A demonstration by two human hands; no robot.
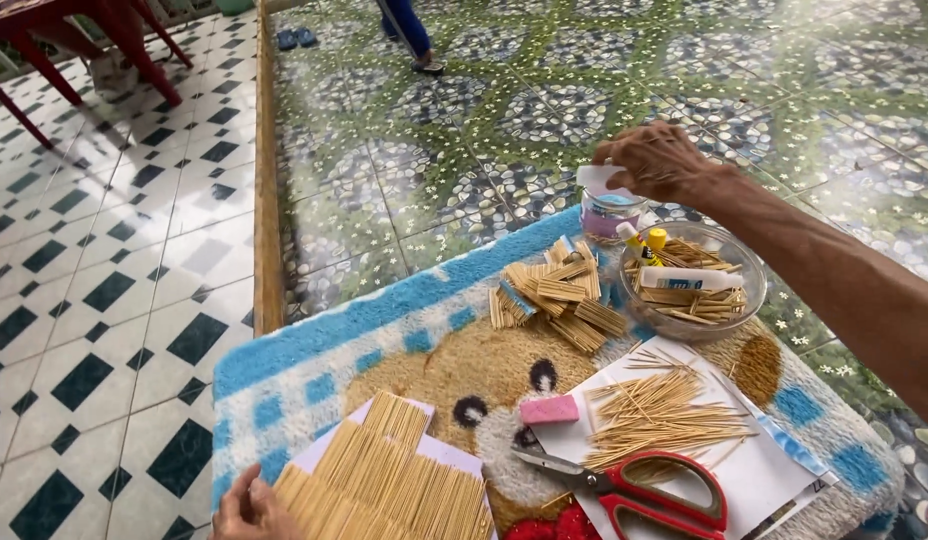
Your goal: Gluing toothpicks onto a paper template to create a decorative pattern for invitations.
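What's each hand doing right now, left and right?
Left hand: resting at the edge of the toothpick panel; grip cannot be told.
Right hand: closed on the white lid over the small jar.

Two hands show: one left hand (246, 510) and one right hand (652, 160). There is one pair of red scissors (634, 485), one pink eraser (549, 409), one glass bowl (749, 262), one small jar (609, 212), two glue tubes (684, 279) and one fluffy mat (384, 320).

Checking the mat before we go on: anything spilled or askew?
Loose thin sticks lie scattered unevenly on the white paper, some past its edge; the red scissors lie open over it. Nothing looks broken.
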